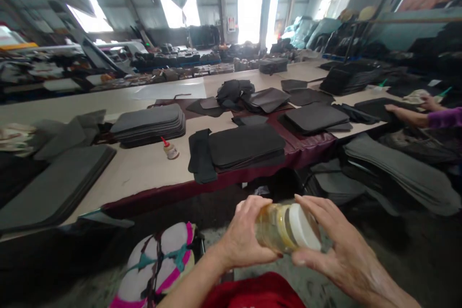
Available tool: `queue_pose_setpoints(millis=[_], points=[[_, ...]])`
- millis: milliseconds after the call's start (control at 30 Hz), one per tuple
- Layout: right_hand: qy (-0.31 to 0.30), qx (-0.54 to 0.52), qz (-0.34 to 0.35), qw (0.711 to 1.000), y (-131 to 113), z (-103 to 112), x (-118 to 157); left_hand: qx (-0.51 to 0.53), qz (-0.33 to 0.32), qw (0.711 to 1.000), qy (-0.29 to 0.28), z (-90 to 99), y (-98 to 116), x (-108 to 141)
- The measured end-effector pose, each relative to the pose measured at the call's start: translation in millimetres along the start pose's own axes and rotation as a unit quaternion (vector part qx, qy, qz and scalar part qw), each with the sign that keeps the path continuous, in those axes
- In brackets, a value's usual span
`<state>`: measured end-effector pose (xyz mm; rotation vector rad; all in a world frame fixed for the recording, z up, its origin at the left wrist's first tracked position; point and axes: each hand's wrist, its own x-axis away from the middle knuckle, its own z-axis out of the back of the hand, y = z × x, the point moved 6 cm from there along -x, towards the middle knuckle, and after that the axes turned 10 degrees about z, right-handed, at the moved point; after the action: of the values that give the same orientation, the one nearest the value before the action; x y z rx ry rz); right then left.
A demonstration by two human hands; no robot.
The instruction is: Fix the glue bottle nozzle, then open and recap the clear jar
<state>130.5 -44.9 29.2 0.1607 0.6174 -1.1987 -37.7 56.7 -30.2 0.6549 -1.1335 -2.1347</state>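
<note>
My left hand point(245, 238) wraps round the body of a clear jar point(269, 225) with yellowish stains or contents. The jar is tipped on its side in front of me, above the floor and short of the table. At its right end is a white lid point(302, 227), with the thumb and fingers of my right hand point(335, 243) curved about it. On the table beyond stands a small glue bottle point(170, 149) with a red nozzle. Near it lie a stack of dark flat panels point(247, 144) and a folded dark strip point(202, 154).
The long table point(151, 173) carries more stacks of grey panels point(147, 122) and loose dark pieces point(269, 98). A padded stool point(162, 260) with pink trim is low at left. At right, a co-worker's hand point(407, 114) rests by dark panels. More panels point(400, 168) hang below.
</note>
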Motion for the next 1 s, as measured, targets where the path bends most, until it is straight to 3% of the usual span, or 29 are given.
queue_pose_setpoints(millis=[200, 533, 1000], points=[[-0.001, 0.001, 0.006, 1.000, -3.7, 2.5, 0.4, -0.012, 0.028, 1.000, -0.005, -1.3, -1.5, 4.2], [-0.007, -0.006, 0.004, 1.000, -5.1, -5.3, 1.8, -0.021, -0.004, 1.000, 0.013, -0.6, 1.1, 6.6], [-0.009, 0.003, 0.010, 1.000, -8.1, -10.4, -1.1, -0.025, 0.022, 0.999, -0.019, -2.6, -4.7, 4.3]])
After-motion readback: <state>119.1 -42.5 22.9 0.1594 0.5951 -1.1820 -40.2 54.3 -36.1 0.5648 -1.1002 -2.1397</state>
